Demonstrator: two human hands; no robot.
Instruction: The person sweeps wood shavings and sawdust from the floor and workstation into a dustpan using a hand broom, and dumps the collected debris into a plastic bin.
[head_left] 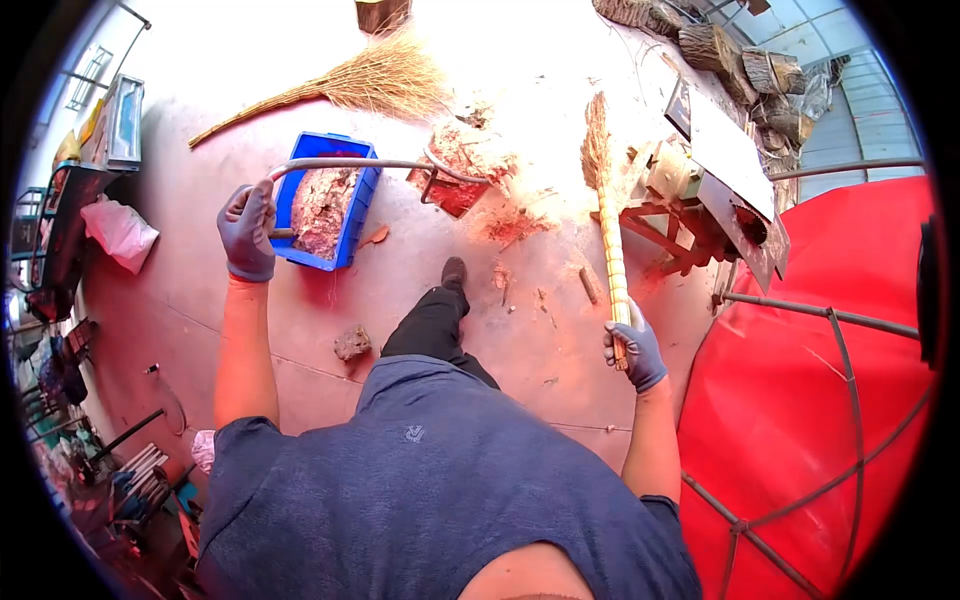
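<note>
My left hand, in a grey glove, is closed round the end of a curved metal handle. This handle runs over the blue bin to a dustpan lying among wood chips. Inside the bin are bark and wood scraps. My right hand, also gloved, grips the lower end of a short broom, whose bristles point away from me beside the saw machine.
A large straw broom lies on the floor at the back. The machine with a toothed blade stands at the right, near logs and a red sheet. A small block and sticks lie near my foot.
</note>
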